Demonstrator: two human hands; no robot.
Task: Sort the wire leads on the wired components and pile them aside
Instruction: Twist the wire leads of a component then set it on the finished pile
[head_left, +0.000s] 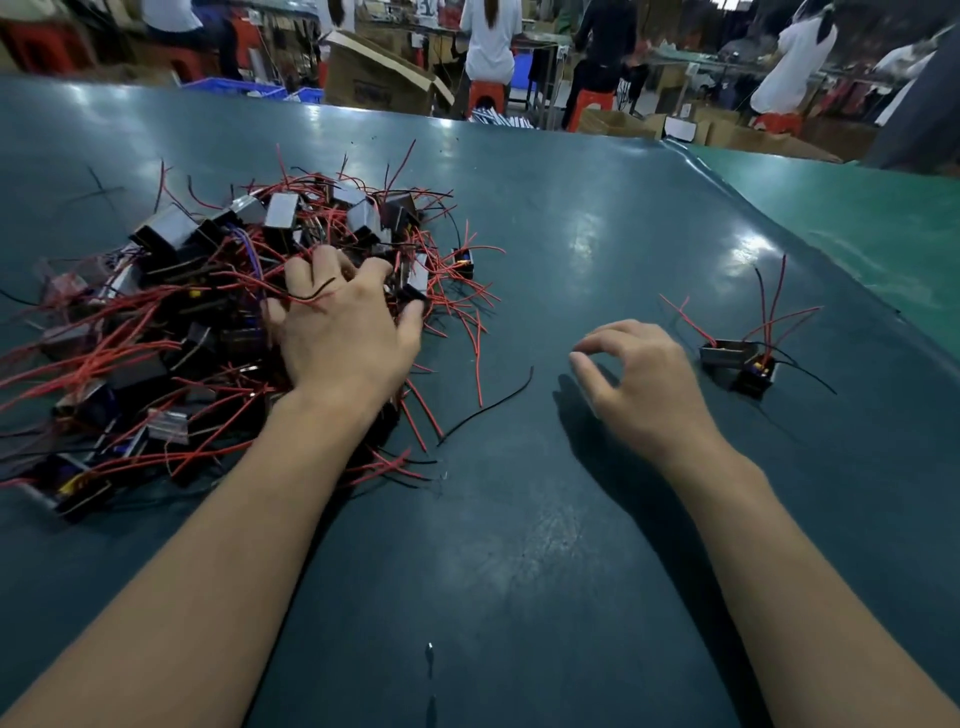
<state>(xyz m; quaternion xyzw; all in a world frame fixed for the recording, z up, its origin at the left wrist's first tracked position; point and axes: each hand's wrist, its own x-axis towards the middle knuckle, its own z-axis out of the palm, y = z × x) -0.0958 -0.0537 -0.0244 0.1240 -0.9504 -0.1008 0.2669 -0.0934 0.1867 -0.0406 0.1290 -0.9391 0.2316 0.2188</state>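
A big tangled heap of wired components (171, 322), small black and silver blocks with red and black leads, covers the left of the dark green table (545, 249). My left hand (343, 332) lies on the heap's right side, fingers curled down into the components; whether it grips one is hidden. My right hand (639, 379) hovers over bare table right of the heap, fingers loosely curled, holding nothing. Two components (737, 364) with upright red and black leads sit apart to its right.
A loose black wire (488, 405) and red leads trail from the heap toward the table's middle. A lighter green surface (857, 208) adjoins at the far right. Beyond the far edge are cardboard boxes, blue crates, red stools and several people.
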